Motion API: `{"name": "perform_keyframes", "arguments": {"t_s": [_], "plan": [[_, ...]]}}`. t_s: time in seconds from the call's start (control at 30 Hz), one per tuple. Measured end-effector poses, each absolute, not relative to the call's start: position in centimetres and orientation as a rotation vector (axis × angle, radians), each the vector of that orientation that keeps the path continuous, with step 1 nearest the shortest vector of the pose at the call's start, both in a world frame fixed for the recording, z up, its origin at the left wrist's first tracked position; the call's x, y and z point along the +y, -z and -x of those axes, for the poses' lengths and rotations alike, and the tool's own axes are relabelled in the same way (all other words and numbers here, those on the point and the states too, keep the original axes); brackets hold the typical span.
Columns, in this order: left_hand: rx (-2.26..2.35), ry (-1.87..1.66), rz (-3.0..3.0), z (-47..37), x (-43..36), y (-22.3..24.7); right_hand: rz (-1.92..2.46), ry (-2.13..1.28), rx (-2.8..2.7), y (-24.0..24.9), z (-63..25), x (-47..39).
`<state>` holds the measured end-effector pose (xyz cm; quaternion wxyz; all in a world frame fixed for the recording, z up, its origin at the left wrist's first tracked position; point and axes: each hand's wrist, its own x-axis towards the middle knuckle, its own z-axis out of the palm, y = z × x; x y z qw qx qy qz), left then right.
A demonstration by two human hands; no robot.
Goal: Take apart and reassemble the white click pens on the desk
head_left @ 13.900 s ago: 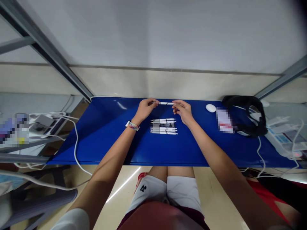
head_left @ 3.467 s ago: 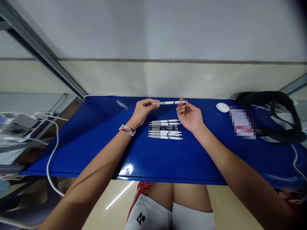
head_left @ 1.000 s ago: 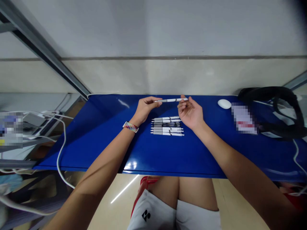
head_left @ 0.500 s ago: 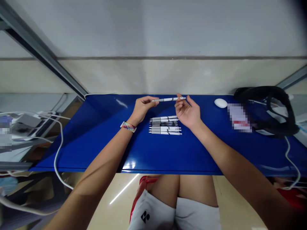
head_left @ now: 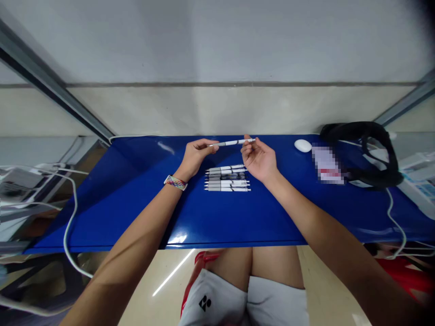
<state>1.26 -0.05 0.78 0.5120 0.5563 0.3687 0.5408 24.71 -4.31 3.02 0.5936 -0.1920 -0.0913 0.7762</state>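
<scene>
A white and grey pen (head_left: 232, 142) is held level above the blue tabletop, behind a row of similar pens. My left hand (head_left: 195, 158) pinches its grey tip end between thumb and fingers. At the other end, the thumb and fingers of my right hand (head_left: 261, 159) close around the push-button part, palm turned up. Below the held pen, several pens (head_left: 227, 178) lie side by side, tips pointing left. Some are white and grey, and one or more in the middle look darker or clear. My right fingers hang just above the right ends of the row.
To the right lie a white mouse-shaped object (head_left: 302, 145), a blurred-out card or packet (head_left: 328, 165) and a black headset strap (head_left: 390, 156). White cables (head_left: 70, 226) run down at the left. A wall backs the blue table (head_left: 129, 213), whose front edge is above my lap.
My view has turned slightly right, so everything sits further left in the picture. Both hands still hold the pen in nearly the same pose, and the row of pens is unchanged.
</scene>
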Motion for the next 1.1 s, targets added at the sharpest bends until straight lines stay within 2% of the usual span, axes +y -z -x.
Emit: {"name": "perform_keyframes", "arguments": {"t_s": [0.43,0.6,0.9,1.1], "plan": [[0.887,-1.283,-1.356,-1.2,0.1,-0.7,0.662,-1.587,-0.57,-1.9,-24.9,-3.6],[0.904,-1.24,-1.448,-0.6,0.2,-0.9,0.89,-1.303,-0.901,-1.3,-25.2,-3.2],[1.063,-0.839,-1.955,-0.5,-1.0,-2.1,1.164,-0.865,-1.666,-1.3,-28.0,-2.5],[1.027,-0.788,-2.166,-0.2,-0.9,-2.2,1.189,-0.719,-1.945,-1.4,-28.1,-3.1]]}}
